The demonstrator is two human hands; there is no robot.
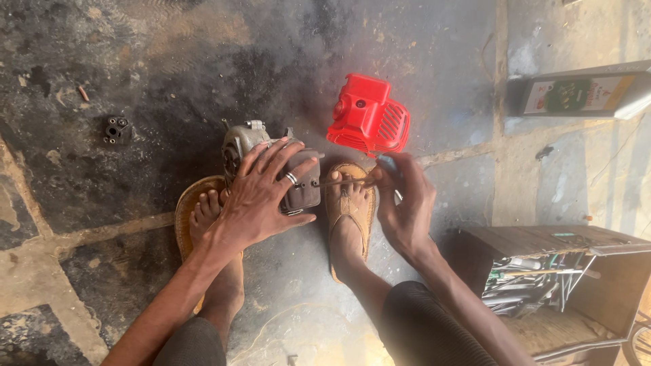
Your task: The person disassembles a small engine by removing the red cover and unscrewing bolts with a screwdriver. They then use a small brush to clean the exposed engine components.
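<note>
Left hand: fingers spread wide, palm pressed flat over the top of the small grey engine block; a ring shows on 1 finger.
Right hand: fingers narrow, pinched round the handle of a screwdriver, the blue handle end just showing at the fingertips.
Screwdriver: lies level, shaft pointing toward 9 o'clock, tip meeting the right side of the engine block.
Engine block: sits on the floor between the 2 feet, at centre frame; its top is hidden by the left hand, so only the left casing, the fittings at 12 o'clock and the dark right face show.
Left foot: bare, on a tan sandal, touching the block at 8 o'clock.
Right foot: in a strapped sandal just beside the block at 3 o'clock; the screwdriver shaft passes above its toes.
Red cover: ribbed plastic housing on the floor at 1 o'clock from the hands, near the block but apart from it.
Small black part: alone on the floor at 10 o'clock, well apart.
Oil bottle: lying on its side at 2 o'clock, by the frame edge.
Toolbox: open wooden box at 4 o'clock, full of metal tools, just beside the right forearm.
Floor: dark, oil-stained stone slabs.
</note>
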